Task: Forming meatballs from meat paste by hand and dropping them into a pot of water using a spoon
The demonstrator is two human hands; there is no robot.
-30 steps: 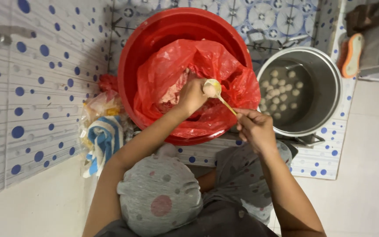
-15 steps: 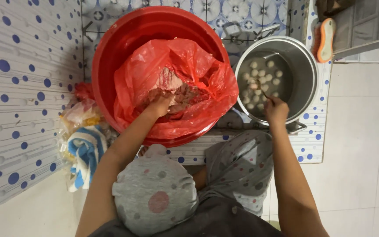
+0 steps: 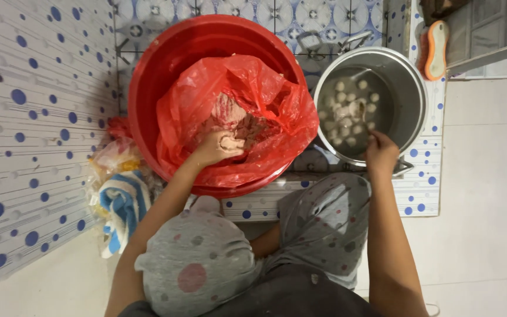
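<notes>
**Pale paste in the red bag, balls in the pot to its right**

The paste point(image 3: 239, 117), a pinkish-pale lump, lies in the open mouth of the red plastic bag point(image 3: 265, 94), which lines the red basin point(image 3: 165, 64). The basin sits on dotted blue-and-white tiling; just left of it, on the floor, are a crumpled clear wrapper point(image 3: 112, 155) and a blue-and-white striped cloth point(image 3: 121, 202).

The left hand point(image 3: 218, 147) rests at the near edge of the paste, fingers curled into a loose fist with a small wad of paste pressed up at the thumb side. It is closed on the paste and has nothing else in it. The bulk of the lump lies just beyond it, up and slightly right.

Further right, touching or nearly touching the basin's rim, stands the steel pot point(image 3: 409, 88), holding cloudy water with many small pale balls point(image 3: 347, 111) afloat. The right hand point(image 3: 379, 152) hangs over the pot's near rim, fingers drawn together; a thin handle seems to run from it into the water, but the hold is too small to read, so I cannot tell what it grips.

The way from bag to pot is short and sideways, with only the two rims between. Beyond the pot lies an orange scrubbing brush point(image 3: 435, 50); plain floor opens on the right.
</notes>
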